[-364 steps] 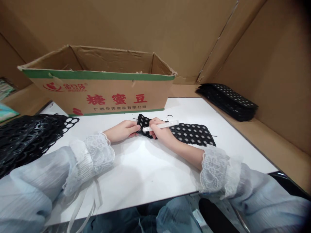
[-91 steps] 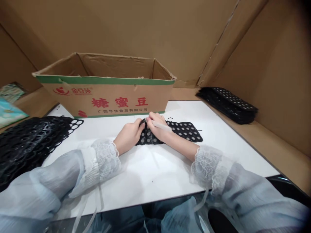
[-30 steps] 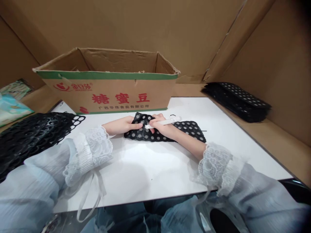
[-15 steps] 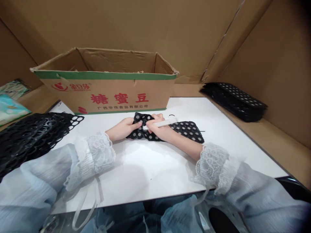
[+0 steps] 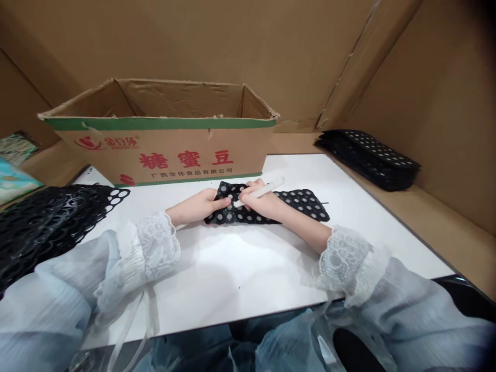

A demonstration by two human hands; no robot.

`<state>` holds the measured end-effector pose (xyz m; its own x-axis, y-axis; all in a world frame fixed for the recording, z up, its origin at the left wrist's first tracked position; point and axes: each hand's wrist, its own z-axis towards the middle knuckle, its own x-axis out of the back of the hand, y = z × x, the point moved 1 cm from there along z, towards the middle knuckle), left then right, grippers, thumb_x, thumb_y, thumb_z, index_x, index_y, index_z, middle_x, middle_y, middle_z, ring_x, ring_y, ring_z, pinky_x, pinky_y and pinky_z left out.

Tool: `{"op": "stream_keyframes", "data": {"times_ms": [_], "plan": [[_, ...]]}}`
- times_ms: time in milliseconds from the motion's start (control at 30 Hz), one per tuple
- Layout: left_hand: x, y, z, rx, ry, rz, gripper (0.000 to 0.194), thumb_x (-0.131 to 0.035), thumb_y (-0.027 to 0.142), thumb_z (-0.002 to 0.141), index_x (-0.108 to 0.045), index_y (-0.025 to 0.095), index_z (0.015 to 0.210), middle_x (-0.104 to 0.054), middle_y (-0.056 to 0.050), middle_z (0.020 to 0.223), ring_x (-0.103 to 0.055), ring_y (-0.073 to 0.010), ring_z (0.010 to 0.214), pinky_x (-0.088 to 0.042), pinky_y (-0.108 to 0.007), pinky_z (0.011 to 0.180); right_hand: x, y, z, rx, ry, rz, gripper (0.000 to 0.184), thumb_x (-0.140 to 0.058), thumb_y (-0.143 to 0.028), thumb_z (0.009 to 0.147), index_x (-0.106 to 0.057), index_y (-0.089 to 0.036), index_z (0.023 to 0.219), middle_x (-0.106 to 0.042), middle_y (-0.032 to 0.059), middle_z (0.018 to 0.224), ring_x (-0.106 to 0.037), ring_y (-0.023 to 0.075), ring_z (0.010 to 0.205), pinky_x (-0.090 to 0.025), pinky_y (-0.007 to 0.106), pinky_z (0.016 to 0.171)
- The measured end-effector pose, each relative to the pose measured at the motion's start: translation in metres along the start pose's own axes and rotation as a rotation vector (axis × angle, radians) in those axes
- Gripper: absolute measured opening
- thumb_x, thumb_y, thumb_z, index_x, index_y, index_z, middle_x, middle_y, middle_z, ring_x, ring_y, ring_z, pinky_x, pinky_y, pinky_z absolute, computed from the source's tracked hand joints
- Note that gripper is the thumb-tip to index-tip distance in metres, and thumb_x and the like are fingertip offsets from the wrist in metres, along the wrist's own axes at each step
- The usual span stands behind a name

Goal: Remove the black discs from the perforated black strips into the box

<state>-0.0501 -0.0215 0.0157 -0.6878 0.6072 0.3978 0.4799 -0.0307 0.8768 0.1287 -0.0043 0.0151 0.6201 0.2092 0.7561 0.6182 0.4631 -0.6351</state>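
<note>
A black sheet punched with round holes [image 5: 300,203] lies on the white table [image 5: 240,268] in front of me. My left hand [image 5: 197,205] pinches the sheet's left end, fingers closed on it. My right hand [image 5: 260,204] rests on the sheet and grips a slim white pen-like tool [image 5: 260,190], its tip pointing at the sheet near my left fingers. Both wrists wear pale lace cuffs.
An open cardboard box [image 5: 163,134] with red characters stands just behind my hands. A heap of black perforated sheets [image 5: 46,222] lies at the left, a neat stack of them [image 5: 370,157] on the right ledge. Cardboard walls enclose the table. Colourful packets [image 5: 13,170] sit far left.
The hands and sheet stay in the same spot. The white tool's rear end has tilted up slightly; my left fingers have shifted a little on the sheet's end.
</note>
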Motion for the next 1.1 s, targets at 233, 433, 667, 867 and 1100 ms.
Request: {"op": "stream_keyframes", "data": {"times_ms": [233, 433, 667, 867, 1100], "plan": [[0.004, 0.001, 0.001, -0.022, 0.049, -0.134, 0.035, -0.047, 0.049, 0.078, -0.053, 0.014, 0.083, -0.053, -0.002, 0.069, -0.042, -0.0090, 0.053, -0.032, -0.021, 0.046, 0.007, -0.001, -0.020, 0.080, 0.314, 0.226, 0.032, -0.041, -0.026, 0.081, -0.055, -0.017, 0.054, -0.052, 0.0034, 0.102, -0.043, 0.0170, 0.102, -0.027, 0.033, 0.095], [0.010, 0.009, -0.004, -0.053, -0.117, -0.027, 0.028, -0.063, 0.040, 0.067, -0.051, 0.017, 0.077, -0.045, 0.003, 0.058, -0.038, -0.0089, 0.050, -0.027, -0.022, 0.045, -0.008, -0.002, -0.027, 0.070, 0.098, 0.442, 0.029, -0.041, -0.022, 0.080, -0.052, -0.016, 0.053, -0.051, 0.0021, 0.082, -0.051, 0.0118, 0.078, -0.039, 0.028, 0.078], [0.015, 0.011, -0.002, 0.108, -0.215, 0.022, 0.021, -0.064, 0.033, 0.063, -0.052, 0.016, 0.060, -0.045, 0.002, 0.051, -0.038, -0.0093, 0.046, -0.028, -0.022, 0.043, -0.013, -0.004, -0.025, 0.012, 0.015, 0.333, 0.030, -0.044, -0.023, 0.077, -0.055, -0.015, 0.051, -0.047, 0.0023, 0.084, -0.049, 0.0106, 0.076, -0.038, 0.025, 0.073], [0.010, 0.011, -0.005, 0.046, -0.219, 0.036, 0.025, -0.059, 0.039, 0.067, -0.052, 0.016, 0.060, -0.046, 0.001, 0.052, -0.038, -0.0100, 0.048, -0.031, -0.023, 0.046, -0.011, -0.009, -0.027, 0.016, -0.005, 0.294, 0.030, -0.043, -0.024, 0.079, -0.056, -0.015, 0.053, -0.044, 0.0023, 0.085, -0.048, 0.0105, 0.077, -0.038, 0.026, 0.077], [0.000, 0.012, -0.012, 0.059, -0.092, 0.059, 0.023, -0.055, 0.032, 0.071, -0.044, 0.016, 0.058, -0.044, 0.003, 0.051, -0.036, -0.0084, 0.047, -0.025, -0.022, 0.047, -0.025, -0.005, -0.024, 0.160, 0.053, 0.172, 0.030, -0.043, -0.023, 0.079, -0.042, -0.017, 0.049, -0.037, 0.0024, 0.079, -0.044, 0.0123, 0.080, -0.037, 0.027, 0.077]]}}
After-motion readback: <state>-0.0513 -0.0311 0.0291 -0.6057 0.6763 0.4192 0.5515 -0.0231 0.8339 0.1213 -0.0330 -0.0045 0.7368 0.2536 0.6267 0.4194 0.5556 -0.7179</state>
